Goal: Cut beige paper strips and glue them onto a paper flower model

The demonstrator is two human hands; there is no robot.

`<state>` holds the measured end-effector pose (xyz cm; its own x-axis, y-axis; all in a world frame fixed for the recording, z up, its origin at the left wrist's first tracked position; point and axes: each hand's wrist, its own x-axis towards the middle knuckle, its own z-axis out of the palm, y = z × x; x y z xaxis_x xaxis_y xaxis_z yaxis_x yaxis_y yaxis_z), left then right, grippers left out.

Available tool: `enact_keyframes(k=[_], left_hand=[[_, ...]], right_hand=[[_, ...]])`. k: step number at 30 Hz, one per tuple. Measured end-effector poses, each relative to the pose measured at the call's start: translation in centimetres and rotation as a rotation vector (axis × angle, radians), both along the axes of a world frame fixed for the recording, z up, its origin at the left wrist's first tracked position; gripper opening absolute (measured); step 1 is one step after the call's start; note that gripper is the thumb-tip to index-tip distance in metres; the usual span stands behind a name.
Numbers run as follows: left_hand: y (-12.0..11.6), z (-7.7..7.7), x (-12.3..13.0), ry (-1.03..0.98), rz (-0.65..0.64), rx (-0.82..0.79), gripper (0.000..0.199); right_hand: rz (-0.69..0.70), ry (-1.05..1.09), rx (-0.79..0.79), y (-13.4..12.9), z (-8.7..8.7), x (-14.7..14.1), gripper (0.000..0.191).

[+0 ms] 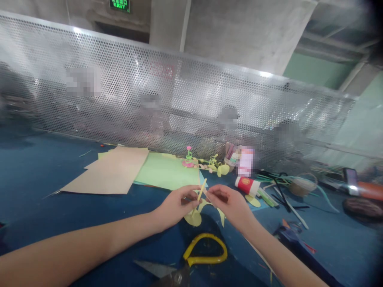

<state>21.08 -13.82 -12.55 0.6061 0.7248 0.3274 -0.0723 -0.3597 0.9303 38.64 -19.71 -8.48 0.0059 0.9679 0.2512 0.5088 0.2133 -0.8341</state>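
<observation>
My left hand (181,201) pinches a narrow yellow paper strip (202,189), which stands upright and slightly tilted between thumb and fingers. Close beside it on the right, my right hand (231,203) has its fingertips pressed together; what they hold, if anything, is too small to make out. Beneath the hands lie a pale yellow paper disc (194,218) and a curved yellow paper scrap (220,217). Nearer to me rests a pair of scissors with a yellow handle (206,260), its blade pointing left and partly cut off by the frame.
Beige sheets (104,171) and green sheets (167,171) lie at the back left. Small paper flowers (188,153) stand behind my hands. A red and white paper cup (247,185) lies on its side. Farther right are strips, a phone (350,181) and a glue gun (295,239). A perforated metal screen (119,79) borders the table.
</observation>
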Motion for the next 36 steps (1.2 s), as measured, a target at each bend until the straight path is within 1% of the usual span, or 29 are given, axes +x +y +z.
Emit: enact_keyframes(k=[4, 11, 16, 23, 36], left_hand=[[0.02, -0.16, 0.02, -0.015, -0.008, 0.009, 0.043], [-0.18, -0.27, 0.06, -0.021, -0.019, -0.022, 0.044], [-0.23, -0.14, -0.07, -0.032, -0.049, -0.013, 0.042], [-0.23, -0.07, -0.11, -0.039, -0.062, 0.004, 0.044], [-0.26, 0.08, -0.22, -0.030, -0.068, 0.026, 0.042]], right_hand=[[-0.012, 0.039, 0.011, -0.09, 0.23, 0.00, 0.022], [-0.007, 0.039, -0.018, -0.31, 0.76, -0.33, 0.021], [0.002, 0.051, -0.010, -0.31, 0.68, -0.35, 0.021], [-0.023, 0.056, -0.014, -0.32, 0.76, -0.44, 0.022], [0.004, 0.061, -0.006, -0.38, 0.69, -0.51, 0.023]])
